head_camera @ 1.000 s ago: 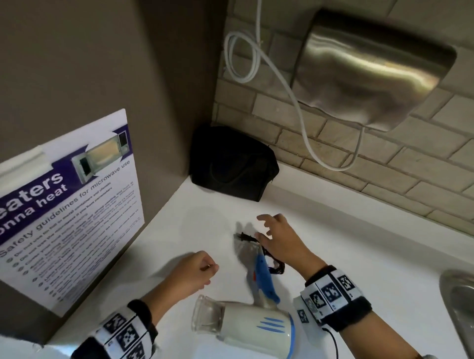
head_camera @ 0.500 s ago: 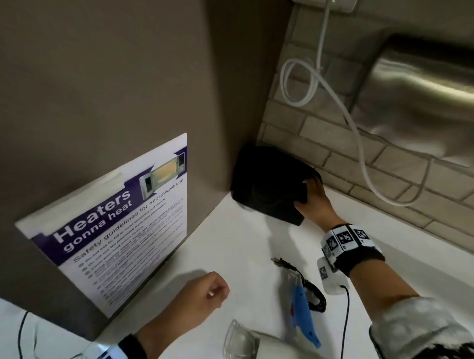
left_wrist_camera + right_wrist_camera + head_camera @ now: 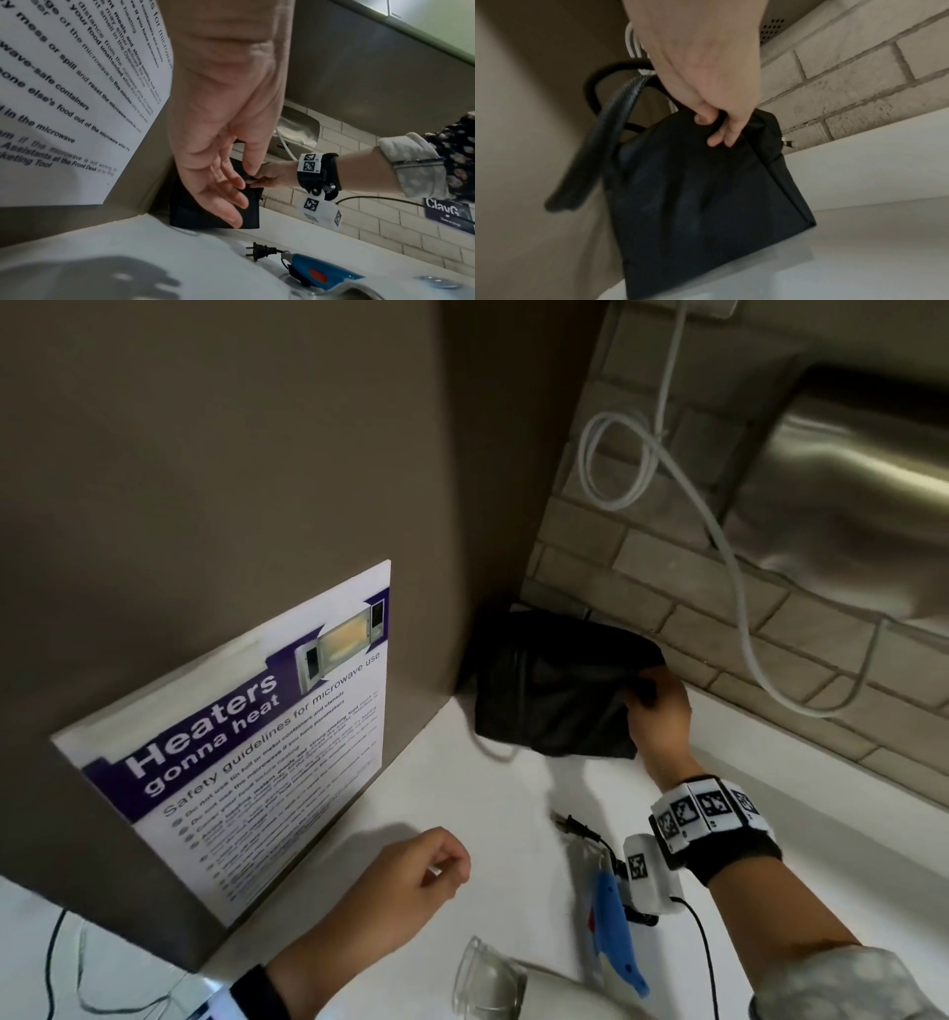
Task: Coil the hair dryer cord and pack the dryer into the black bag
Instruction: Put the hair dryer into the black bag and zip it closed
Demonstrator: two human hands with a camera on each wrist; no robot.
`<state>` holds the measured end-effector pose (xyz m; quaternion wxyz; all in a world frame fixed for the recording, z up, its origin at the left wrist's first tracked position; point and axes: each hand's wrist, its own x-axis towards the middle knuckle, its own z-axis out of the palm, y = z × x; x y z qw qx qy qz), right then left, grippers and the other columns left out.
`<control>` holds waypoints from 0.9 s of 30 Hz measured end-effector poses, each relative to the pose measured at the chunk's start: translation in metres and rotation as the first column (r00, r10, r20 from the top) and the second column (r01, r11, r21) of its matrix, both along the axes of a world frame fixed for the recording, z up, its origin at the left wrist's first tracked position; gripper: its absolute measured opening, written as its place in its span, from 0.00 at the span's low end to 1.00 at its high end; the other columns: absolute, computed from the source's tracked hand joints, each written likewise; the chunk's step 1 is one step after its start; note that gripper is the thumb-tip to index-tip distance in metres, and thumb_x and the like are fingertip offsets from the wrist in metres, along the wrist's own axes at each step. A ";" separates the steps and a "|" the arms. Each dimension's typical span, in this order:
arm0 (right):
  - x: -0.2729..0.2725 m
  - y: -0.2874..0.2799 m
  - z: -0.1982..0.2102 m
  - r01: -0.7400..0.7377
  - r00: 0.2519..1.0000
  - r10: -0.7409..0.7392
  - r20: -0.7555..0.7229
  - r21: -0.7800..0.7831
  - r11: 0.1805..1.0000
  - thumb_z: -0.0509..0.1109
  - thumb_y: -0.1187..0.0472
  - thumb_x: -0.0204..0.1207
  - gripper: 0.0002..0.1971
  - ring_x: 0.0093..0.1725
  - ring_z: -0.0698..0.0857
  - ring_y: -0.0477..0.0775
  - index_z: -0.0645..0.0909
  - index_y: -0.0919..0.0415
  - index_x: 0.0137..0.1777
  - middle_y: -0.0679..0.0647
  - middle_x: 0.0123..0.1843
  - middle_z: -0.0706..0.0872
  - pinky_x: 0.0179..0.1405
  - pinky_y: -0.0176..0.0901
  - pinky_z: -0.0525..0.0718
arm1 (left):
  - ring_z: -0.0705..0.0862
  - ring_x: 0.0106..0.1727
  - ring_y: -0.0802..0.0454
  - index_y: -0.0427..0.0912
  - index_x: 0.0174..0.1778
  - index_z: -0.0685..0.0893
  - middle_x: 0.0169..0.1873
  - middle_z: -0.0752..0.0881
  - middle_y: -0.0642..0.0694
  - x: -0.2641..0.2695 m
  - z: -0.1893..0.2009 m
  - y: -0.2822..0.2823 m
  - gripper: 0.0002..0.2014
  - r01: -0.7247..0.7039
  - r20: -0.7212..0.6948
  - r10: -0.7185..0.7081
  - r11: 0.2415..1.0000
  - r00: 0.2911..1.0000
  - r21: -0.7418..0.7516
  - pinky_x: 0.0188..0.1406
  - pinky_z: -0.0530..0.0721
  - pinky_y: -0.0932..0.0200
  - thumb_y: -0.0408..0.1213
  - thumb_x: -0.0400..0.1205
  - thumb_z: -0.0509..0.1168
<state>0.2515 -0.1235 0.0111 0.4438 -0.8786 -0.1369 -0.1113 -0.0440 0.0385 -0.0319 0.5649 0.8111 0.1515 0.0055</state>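
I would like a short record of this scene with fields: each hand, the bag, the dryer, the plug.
right hand: pinches the top edge of the black bag
left hand: loosely curled, holds nothing
black bag: in the counter corner
hair dryer: lies on the white counter
plug: on the counter, unplugged

Black bag: matt cloth. Hand dryer: brushed glossy metal. Wall: rough brick. Counter: smooth white.

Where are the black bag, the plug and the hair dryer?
bag [image 3: 554, 695], head view, front panel.
plug [image 3: 259, 249], left wrist view, black body.
dryer [image 3: 613, 922], head view, blue folded handle.
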 end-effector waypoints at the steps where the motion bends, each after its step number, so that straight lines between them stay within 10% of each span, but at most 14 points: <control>1: -0.005 -0.004 0.003 -0.021 0.999 0.020 0.036 0.027 0.999 0.63 0.68 0.76 0.08 0.50 0.83 0.63 0.79 0.62 0.52 0.64 0.52 0.84 0.46 0.44 0.75 | 0.87 0.41 0.52 0.56 0.42 0.82 0.42 0.88 0.57 -0.001 0.003 -0.001 0.05 0.000 0.019 -0.001 1.000 1.000 0.011 0.44 0.84 0.57 0.39 0.80 0.66; 7: -0.056 -0.011 0.031 -0.330 0.937 0.350 -0.002 0.332 0.884 0.68 0.68 0.79 0.19 0.54 0.83 0.55 0.81 0.36 0.46 0.50 0.51 0.85 0.58 0.54 0.81 | 0.86 0.46 0.63 0.56 0.45 0.82 0.43 0.86 0.64 -0.009 0.040 -0.008 0.03 0.013 0.186 -0.041 0.988 0.982 0.153 0.41 0.82 0.67 0.44 0.82 0.64; 13: -0.106 -0.001 0.038 -0.620 0.743 0.666 -0.074 0.301 0.725 0.65 0.74 0.79 0.14 0.46 0.83 0.39 0.79 0.51 0.48 0.51 0.46 0.83 0.48 0.29 0.79 | 0.86 0.48 0.66 0.64 0.59 0.82 0.49 0.84 0.70 -0.019 0.091 -0.017 0.11 0.097 0.261 -0.141 0.980 0.955 0.173 0.41 0.82 0.72 0.45 0.82 0.64; 17: -0.117 -0.002 0.016 -0.633 0.665 0.715 -0.214 0.346 0.693 0.69 0.67 0.75 0.15 0.52 0.84 0.41 0.81 0.44 0.52 0.46 0.50 0.85 0.53 0.35 0.82 | 0.76 0.61 0.79 0.67 0.62 0.79 0.55 0.82 0.72 -0.029 0.105 -0.016 0.16 0.116 0.260 -0.172 0.969 0.950 0.216 0.56 0.74 0.81 0.50 0.78 0.68; 21: -0.117 -0.006 0.002 -0.708 0.625 0.732 -0.269 0.200 0.678 0.70 0.64 0.74 0.06 0.44 0.81 0.43 0.81 0.52 0.46 0.44 0.43 0.82 0.46 0.36 0.77 | 0.51 0.74 0.83 0.65 0.65 0.76 0.71 0.67 0.74 -0.025 0.101 -0.010 0.19 0.123 0.297 -0.263 0.901 0.918 0.416 0.73 0.42 0.81 0.55 0.77 0.65; 27: -0.112 -0.017 0.010 -0.769 0.541 0.735 -0.408 0.112 0.629 0.66 0.74 0.74 0.11 0.43 0.80 0.47 0.81 0.56 0.41 0.51 0.44 0.80 0.43 0.33 0.77 | 0.48 0.76 0.81 0.63 0.69 0.72 0.70 0.64 0.74 -0.014 0.081 0.015 0.21 -0.043 0.319 -0.150 0.849 0.936 0.526 0.78 0.50 0.62 0.53 0.79 0.59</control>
